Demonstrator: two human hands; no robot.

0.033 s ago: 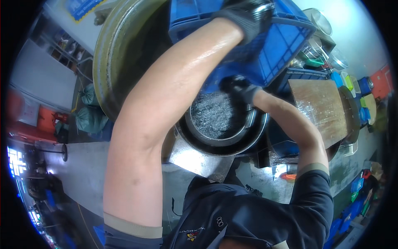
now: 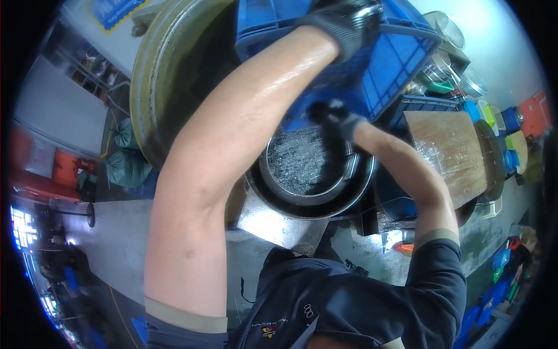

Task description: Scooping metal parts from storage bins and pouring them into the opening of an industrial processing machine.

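A blue plastic crate (image 2: pixel 401 64) is tipped over a round metal pan, its open side facing me. My left hand (image 2: pixel 351 26), in a dark wet glove, grips the crate's upper part at the top of the view; the fingertips are hidden. Lower down, my right hand (image 2: pixel 337 119), also in a dark glove, is at the crate's near edge above the pan. Motion smears its fingers, so their closure is unclear. In the round metal pan (image 2: pixel 349 166) lies a mass of fine, dark, glistening material (image 2: pixel 302 160). The pan sits inside a larger dark round vessel (image 2: pixel 273 200).
A large round yellowish vat (image 2: pixel 139 87) stands at the left. A wet brown board (image 2: pixel 447 145) lies at the right, beside dark blue crates (image 2: pixel 424 104). Metal bowls (image 2: pixel 447 32) are farther back. Green bags (image 2: pixel 127 166) rest on the floor at left.
My right hand has shifted very slightly. The crate and my left hand are almost where they were.
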